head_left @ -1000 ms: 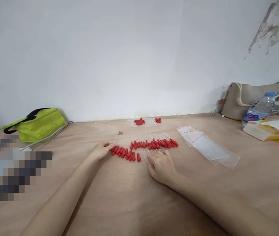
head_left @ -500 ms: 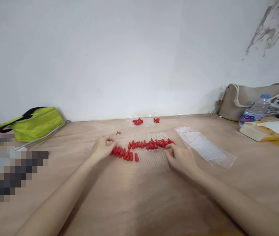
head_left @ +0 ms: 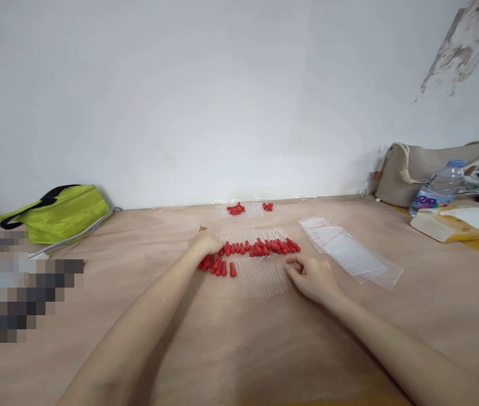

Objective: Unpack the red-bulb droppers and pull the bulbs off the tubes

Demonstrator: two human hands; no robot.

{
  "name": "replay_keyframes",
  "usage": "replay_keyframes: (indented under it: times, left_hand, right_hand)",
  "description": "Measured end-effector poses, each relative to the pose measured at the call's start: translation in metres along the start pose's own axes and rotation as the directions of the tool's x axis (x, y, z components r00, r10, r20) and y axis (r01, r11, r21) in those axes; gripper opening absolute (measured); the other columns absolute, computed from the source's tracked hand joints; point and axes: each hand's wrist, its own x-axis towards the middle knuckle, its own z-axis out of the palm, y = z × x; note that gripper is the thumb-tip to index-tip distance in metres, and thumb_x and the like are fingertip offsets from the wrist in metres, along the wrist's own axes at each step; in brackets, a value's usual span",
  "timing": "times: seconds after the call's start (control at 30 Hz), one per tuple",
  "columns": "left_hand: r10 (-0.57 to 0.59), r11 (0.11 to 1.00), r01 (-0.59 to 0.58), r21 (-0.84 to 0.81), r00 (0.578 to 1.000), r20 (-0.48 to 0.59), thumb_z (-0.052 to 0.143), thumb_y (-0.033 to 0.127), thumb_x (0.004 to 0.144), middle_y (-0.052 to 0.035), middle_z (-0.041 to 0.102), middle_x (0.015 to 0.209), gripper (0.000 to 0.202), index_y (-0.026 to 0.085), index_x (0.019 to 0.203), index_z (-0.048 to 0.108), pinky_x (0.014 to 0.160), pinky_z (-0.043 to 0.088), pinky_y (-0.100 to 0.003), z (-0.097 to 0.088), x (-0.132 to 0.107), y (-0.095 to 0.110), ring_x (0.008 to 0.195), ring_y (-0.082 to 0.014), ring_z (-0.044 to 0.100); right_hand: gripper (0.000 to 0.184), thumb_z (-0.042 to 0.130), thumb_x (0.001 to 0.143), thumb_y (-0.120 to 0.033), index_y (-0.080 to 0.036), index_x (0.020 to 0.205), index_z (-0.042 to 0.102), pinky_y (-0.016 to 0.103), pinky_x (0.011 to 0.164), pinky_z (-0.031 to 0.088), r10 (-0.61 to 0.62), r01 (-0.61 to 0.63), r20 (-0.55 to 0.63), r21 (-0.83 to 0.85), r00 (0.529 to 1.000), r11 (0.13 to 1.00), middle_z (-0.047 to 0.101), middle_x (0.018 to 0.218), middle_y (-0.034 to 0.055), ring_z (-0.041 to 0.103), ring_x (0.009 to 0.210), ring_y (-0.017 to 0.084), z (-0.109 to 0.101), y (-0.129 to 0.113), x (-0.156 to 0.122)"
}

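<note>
A row of slender, clear tubes (head_left: 261, 277) lies just left of my right hand (head_left: 313, 277), whose fingers curl loosely at the row's end; I can't tell whether they grip one. My left hand (head_left: 206, 243) partly covers bulb-shaped red caps (head_left: 224, 269), its fingertips and hold hidden. Flat clear plastic bags (head_left: 351, 254) lie beyond my right hand.

You get soft, even light on the wall (head_left: 239, 101) at 12 o'clock, soft-edged shadows beside your forearms (head_left: 150, 310) at 5 and 7, low-contrast clear tubes (head_left: 261, 278), and a pixelated patch (head_left: 20, 301) at 8.
</note>
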Motion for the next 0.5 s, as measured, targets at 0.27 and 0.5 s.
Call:
replay_keyframes:
  times: [0.27, 0.5]
  left_hand:
    - [0.071, 0.996, -0.069, 0.052, 0.997, -0.039, 0.043, 0.03, 0.078, -0.009, 0.063, 0.068, 0.021, 0.015, 0.072, 0.057, 0.057, 0.039, -0.03, -0.032, -0.023, 0.006, 0.067, -0.022, 0.06]
    - [0.745, 0.642, -0.762, 0.088, 0.592, -0.307, 0.045, 0.027, 0.084, -0.0028, 0.061, 0.08, 0.012, 0.019, 0.081, 0.054, 0.077, 0.037, -0.032, -0.005, -0.114, -0.009, 0.081, -0.0174, 0.053]
  right_hand:
    - [0.021, 0.045, 0.078, -0.031, -0.022, 0.087, 0.062, 0.027, 0.06, 0.033, -0.09, 0.101, -0.15, 0.07, 0.985, 0.992, 0.06, 0.06, -0.0019, 0.053, 0.054, 0.013, 0.001, 0.005, -0.001]
    - [0.035, 0.034, 0.087, -0.036, -0.02, 0.116, 0.047, 0.033, 0.075, 0.043, -0.388, 0.462, -0.324, 0.197, 0.863, 0.864, 0.053, 0.106, 0.0097, 0.053, 0.085, 0.018, 0.002, 0.0, -0.006]
